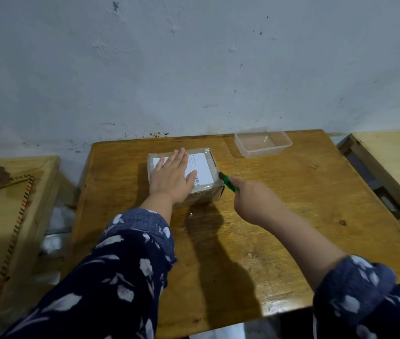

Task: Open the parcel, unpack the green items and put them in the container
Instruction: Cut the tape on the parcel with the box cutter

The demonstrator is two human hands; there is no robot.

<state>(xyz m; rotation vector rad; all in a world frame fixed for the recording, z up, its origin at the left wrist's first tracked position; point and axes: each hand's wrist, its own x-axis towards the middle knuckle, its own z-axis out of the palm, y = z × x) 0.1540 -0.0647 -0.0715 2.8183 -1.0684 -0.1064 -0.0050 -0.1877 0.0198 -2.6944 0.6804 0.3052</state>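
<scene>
Wood table (291, 204), L hand (170, 178) on parcel (206, 189)

I am seeing a varnished wooden table (291, 216) shining glossy under the light. On it the cardboard parcel (208, 192) is looking wrapped in shiny clear tape, with a matt white paper label (202, 167) on top. Beyond the parcel, a clear smooth plastic container (262, 144) is sitting. My printed cloth sleeves (120, 265) are looking soft and matt.

Plain room: scuffed whitewashed wall (194, 69), worn wooden tables (291, 216).
</scene>
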